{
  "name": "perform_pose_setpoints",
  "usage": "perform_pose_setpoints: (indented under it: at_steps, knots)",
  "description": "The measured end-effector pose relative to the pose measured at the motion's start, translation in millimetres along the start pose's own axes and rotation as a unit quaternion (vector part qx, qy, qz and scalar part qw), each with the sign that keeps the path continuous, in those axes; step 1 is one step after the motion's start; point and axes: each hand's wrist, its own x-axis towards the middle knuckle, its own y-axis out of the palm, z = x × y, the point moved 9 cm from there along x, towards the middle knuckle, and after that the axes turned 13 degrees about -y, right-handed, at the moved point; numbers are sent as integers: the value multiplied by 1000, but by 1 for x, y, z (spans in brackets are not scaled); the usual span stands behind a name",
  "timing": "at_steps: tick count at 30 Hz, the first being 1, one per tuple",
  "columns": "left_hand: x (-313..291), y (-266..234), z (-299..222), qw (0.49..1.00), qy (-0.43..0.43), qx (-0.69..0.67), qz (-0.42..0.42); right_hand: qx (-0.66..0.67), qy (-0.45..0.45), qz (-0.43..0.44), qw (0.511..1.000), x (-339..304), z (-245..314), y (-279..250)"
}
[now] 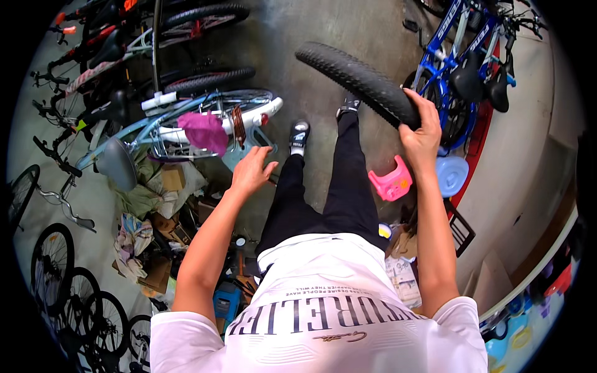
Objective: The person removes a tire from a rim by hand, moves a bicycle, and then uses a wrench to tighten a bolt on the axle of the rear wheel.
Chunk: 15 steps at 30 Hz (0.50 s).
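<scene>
A black knobby bicycle tyre point(357, 76) slants across the space ahead of me, seen mostly from its tread side. My right hand point(423, 132) is closed on its near right end, the thumb on one side and the fingers on the other. Whether a rim sits inside the tyre, I cannot tell. My left hand point(252, 169) holds nothing, its fingers apart and stretched out. It is nearest to a light-blue plastic thing point(241, 154) beside a pale blue bicycle point(146, 127) with a purple cloth point(204, 132) on its rear part.
Several bicycles crowd the left, and blue bicycles point(444, 68) stand at the far right. A pink plastic seat-like thing point(393, 180) and a blue round stool point(452, 176) are by my right forearm. Cardboard, cloths and a blue case point(226, 303) lie at the lower left.
</scene>
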Motion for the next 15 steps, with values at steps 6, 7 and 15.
perform_pose_setpoints:
  at_steps: [6, 7, 15]
  knots:
    - [-7, -180, -223, 921, 144, -20, -361, 75, -83, 62, 992, 126, -48, -15]
    - [-8, -206, -258, 905, 159, -20, -395, 81, -99, 82, 988, 146, -50, -15]
    - [62, -296, -405, 899, 257, 53, -350, 122, -213, 129, 961, 281, -28, 3]
